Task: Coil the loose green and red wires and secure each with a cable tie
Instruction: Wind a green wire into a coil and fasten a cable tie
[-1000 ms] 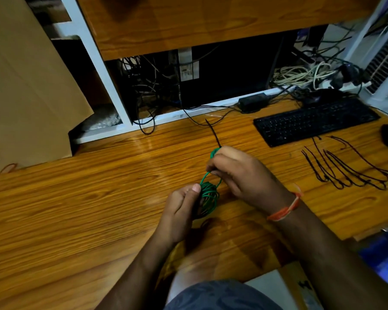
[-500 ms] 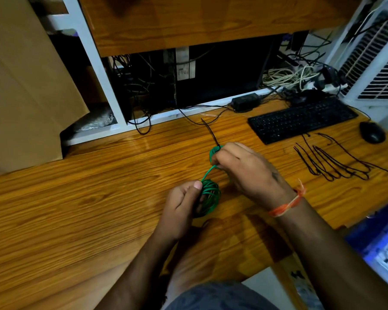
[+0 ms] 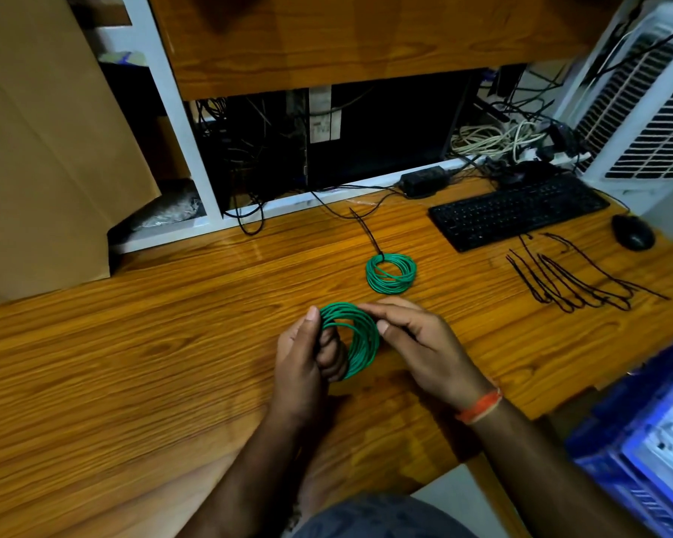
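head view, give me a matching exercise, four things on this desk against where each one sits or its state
Things:
1. small green wire coil with a black cable tie
2. larger green wire coil
3. loose black cable ties
4. black computer mouse

Places or states:
A. spread on the wooden desk in front of the black keyboard
B. held between left hand and right hand
C. at the desk's far right edge
D. lying alone on the desk, tie tail pointing away

Pairs: 1-D, 2-B, 3-A, 4-C
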{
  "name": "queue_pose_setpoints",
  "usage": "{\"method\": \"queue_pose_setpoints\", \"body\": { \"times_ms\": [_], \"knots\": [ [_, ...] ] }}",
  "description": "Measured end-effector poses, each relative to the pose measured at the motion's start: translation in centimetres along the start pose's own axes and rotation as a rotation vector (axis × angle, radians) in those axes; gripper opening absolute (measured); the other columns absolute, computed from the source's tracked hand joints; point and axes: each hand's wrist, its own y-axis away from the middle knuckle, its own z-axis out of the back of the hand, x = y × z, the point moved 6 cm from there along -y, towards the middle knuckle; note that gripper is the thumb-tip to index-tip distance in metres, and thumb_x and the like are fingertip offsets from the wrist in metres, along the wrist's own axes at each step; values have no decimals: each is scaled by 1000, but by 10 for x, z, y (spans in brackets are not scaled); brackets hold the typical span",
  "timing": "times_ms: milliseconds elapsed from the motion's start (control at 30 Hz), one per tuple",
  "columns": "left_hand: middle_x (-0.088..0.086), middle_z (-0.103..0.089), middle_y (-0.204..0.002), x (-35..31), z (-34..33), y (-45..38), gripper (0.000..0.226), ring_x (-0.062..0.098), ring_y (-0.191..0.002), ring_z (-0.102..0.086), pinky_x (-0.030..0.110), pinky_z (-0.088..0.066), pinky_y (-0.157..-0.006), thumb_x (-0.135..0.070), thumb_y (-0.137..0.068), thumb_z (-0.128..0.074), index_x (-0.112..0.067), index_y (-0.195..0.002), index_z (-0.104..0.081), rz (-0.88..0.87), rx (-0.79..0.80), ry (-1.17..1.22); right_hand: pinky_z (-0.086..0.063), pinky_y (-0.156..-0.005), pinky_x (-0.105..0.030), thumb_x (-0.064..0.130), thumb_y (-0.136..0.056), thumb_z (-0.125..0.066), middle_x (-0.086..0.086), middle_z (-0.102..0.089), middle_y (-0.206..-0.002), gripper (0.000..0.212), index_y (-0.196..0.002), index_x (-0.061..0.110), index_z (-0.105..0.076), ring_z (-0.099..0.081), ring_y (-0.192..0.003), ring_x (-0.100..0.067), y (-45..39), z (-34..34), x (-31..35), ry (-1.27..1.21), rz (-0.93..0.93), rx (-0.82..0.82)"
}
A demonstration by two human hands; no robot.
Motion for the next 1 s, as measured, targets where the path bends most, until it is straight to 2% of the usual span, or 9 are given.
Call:
{"method": "queue_pose_setpoints", "body": {
  "times_ms": [67,167,200,300,400,533,733,867,1000],
  "knots": [
    [-7,-23,-46,1,0,-1,41,6,-37,-17,23,-11,-43,-42,-98,-43,-19,-64,-47,19,-9,66,-44,-109,-26,24,-101,-51,9,-61,-133,37,-134,16,-67,-54,-131,-9,8,-7,-2,-104,-75,25],
    [-6,-23,-46,5,1,-1,42,6,-36,-18,23,-12,-42,-42,-98,-42,-18,-64,-47,28,-26,97,-45,-110,-36,55,-100,-52,10,-57,-137,55,-137,17,-65,-52,-135,-14,19,-13,-4,-250,-117,33],
    [-6,-23,-46,7,0,0,43,6,-36,-18,23,-12,-42,-42,-98,-43,-19,-63,-48,27,-26,99,-45,-110,-36,56,-99,-54,7,-58,-137,57,-136,15,-65,-53,-135,-15,21,-13,-6,-262,-113,19],
    [-6,-22,-46,15,-7,0,43,6,-37,-17,22,-12,-41,-43,-98,-43,-19,-63,-48,47,-10,88,-50,-104,-33,24,-99,-64,-1,-66,-126,29,-124,12,-72,-61,-124,-16,22,-7,-13,-158,-76,-112],
    [-7,-23,-46,23,-17,0,44,7,-38,-17,22,-11,-42,-45,-100,-42,-14,-69,-44,63,-6,51,-55,-95,-47,10,-99,-65,0,-73,-112,20,-116,14,-76,-69,-109,-19,25,-1,-25,-182,-126,-240],
    [-6,-23,-46,31,-25,-5,45,6,-36,-19,15,-19,-40,-45,-103,-41,-11,-74,-44,81,-165,-6,-56,-91,-51,15,-104,-59,1,-73,-111,26,-126,17,-72,-70,-104,-20,30,5,-31,-165,-130,-304],
    [-5,-32,-48,56,-43,-21,38,6,-38,-27,17,-24,-39,-34,-110,-38,-14,-79,-44,75,-389,-140,-52,-104,-47,49,-97,-58,7,-69,-130,54,-144,22,-58,-65,-121,-10,35,25,-59,-215,-259,-224],
    [-2,-47,-55,76,-64,-32,30,12,-47,-43,24,-36,-45,-30,-109,-45,-14,-83,-48,-1,-494,-386,-55,-100,-41,18,-103,-58,2,-70,-127,39,-140,30,-54,-66,-115,-10,40,56,-79,-157,-259,-292],
    [-2,-63,-64,96,-86,-40,21,15,-56,-57,39,-47,-60,-33,-106,-52,-19,-93,-61,-71,-504,-533,-55,-100,-42,13,-103,-56,1,-70,-126,34,-136,19,-64,-66,-116,-10,41,89,-105,-132,-275,-354]
  ]
}}
